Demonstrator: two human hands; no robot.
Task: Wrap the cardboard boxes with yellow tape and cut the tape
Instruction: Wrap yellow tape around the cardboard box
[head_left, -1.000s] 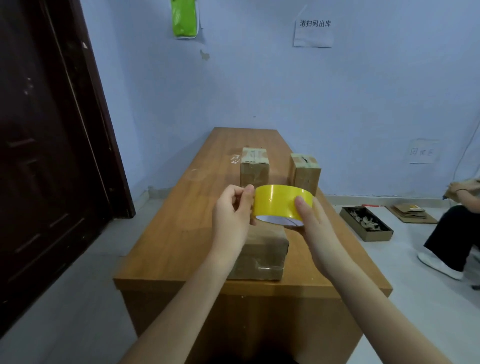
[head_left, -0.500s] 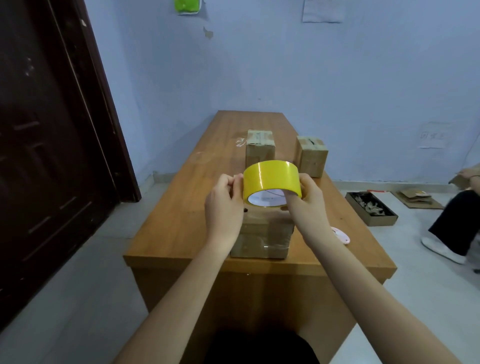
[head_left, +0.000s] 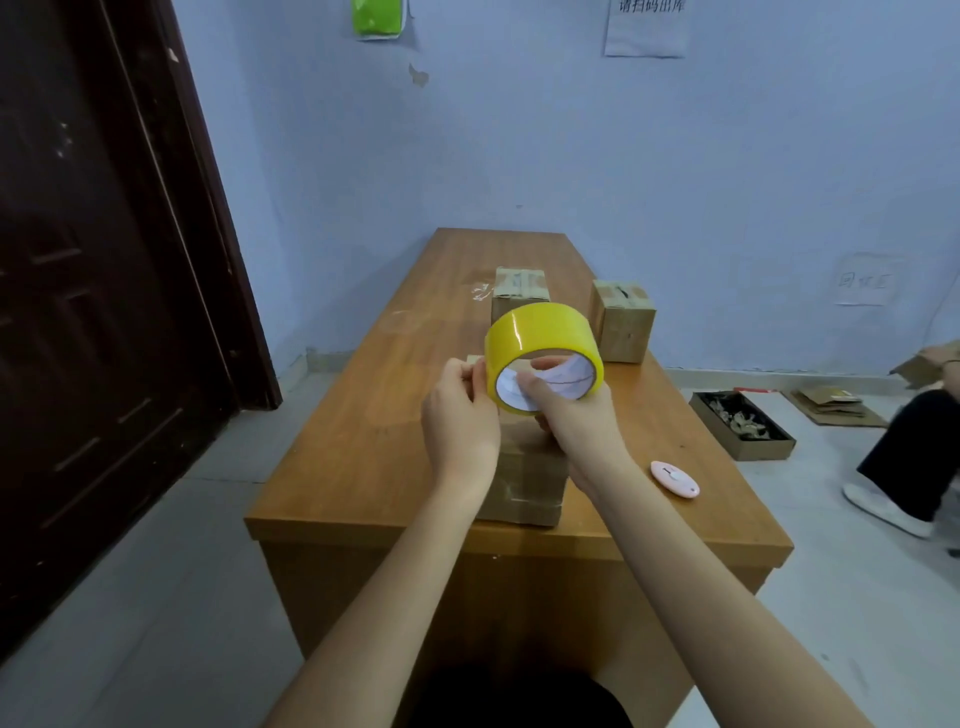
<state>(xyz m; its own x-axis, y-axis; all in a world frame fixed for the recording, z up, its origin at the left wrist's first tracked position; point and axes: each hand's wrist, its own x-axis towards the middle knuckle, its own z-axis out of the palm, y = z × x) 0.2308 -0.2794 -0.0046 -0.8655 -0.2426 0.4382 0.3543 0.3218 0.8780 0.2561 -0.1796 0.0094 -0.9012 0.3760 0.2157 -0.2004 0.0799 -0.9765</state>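
A roll of yellow tape (head_left: 540, 332) is held up above the near cardboard box (head_left: 524, 483), which lies flat on the wooden table (head_left: 363, 426). My right hand (head_left: 576, 415) grips the roll from below, thumb hooked into its white core. My left hand (head_left: 460, 415) pinches at the roll's left rim with its fingertips. Two smaller cardboard boxes stand farther back: one (head_left: 519, 291) partly hidden behind the roll, one (head_left: 623, 322) to its right. A small pink cutter (head_left: 674, 479) lies on the table right of the near box.
A dark door (head_left: 93, 291) stands at the left. On the floor to the right sit an open box of scraps (head_left: 743, 426) and flat cardboard pieces (head_left: 831, 408). Another person's leg and shoe (head_left: 898, 483) are at the right edge.
The roll has tilted so its white core faces me. My right thumb now sits in the core. The view has dropped slightly, and the pink cutter is in full view.
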